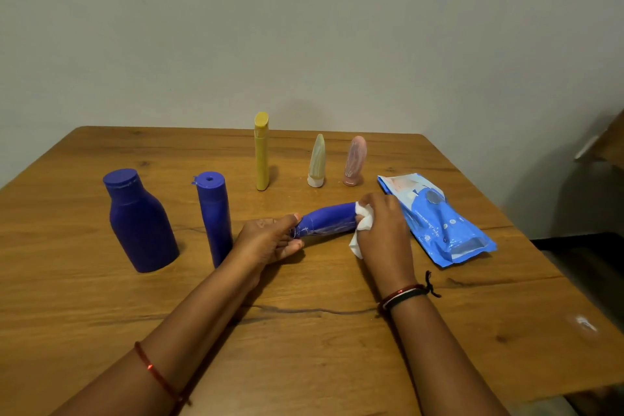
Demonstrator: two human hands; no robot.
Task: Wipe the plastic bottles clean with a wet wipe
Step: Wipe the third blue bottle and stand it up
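A blue plastic bottle [329,219] lies sideways just above the wooden table [304,331], held between both hands. My left hand [266,240] grips its left end with fingers curled round it. My right hand [381,230] holds a white wet wipe [363,219] wrapped over the bottle's right end. To the left stand a wide blue bottle [140,219] and a slim blue bottle [215,218]. Behind them stand a yellow bottle [261,152], a pale yellow tube [317,160] on a white cap and a pink tube [354,160].
A blue wet-wipe pack [435,218] lies flat right of my right hand. A pale wall rises behind the table's far edge. The table's right edge drops to a dark floor, with a brown object at the far right.
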